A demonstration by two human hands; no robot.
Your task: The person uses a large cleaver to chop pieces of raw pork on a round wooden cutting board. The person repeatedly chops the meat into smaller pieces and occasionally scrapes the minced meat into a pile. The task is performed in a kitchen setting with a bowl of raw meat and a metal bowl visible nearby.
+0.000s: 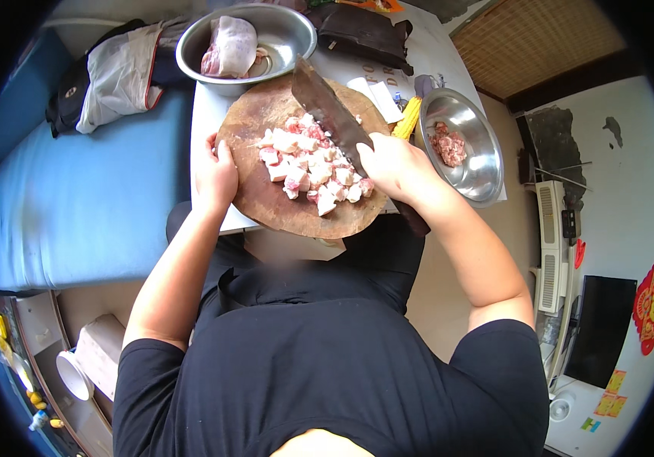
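Observation:
A round wooden chopping board [262,198] lies at the near edge of the white table, carrying a heap of pale pink, fatty meat chunks [308,164]. With my left hand [216,174] I grip the board's left rim, thumb on its upper side; some fingers are hidden. My right hand [397,164] is closed round the handle of a dark, broad-bladed cleaver [330,110]. Its blade slants to the far left across the board, along the right side of the chunks. The handle end sticks out below my hand, past the board's right edge.
Behind the board, a steel basin [289,34] holds a large piece of meat [233,47]. Another steel basin [475,171] with minced-looking meat [449,145] stands at the right, beside yellow corn [408,118]. A dark bag [365,34] lies at the back; a blue couch [91,198] adjoins the left.

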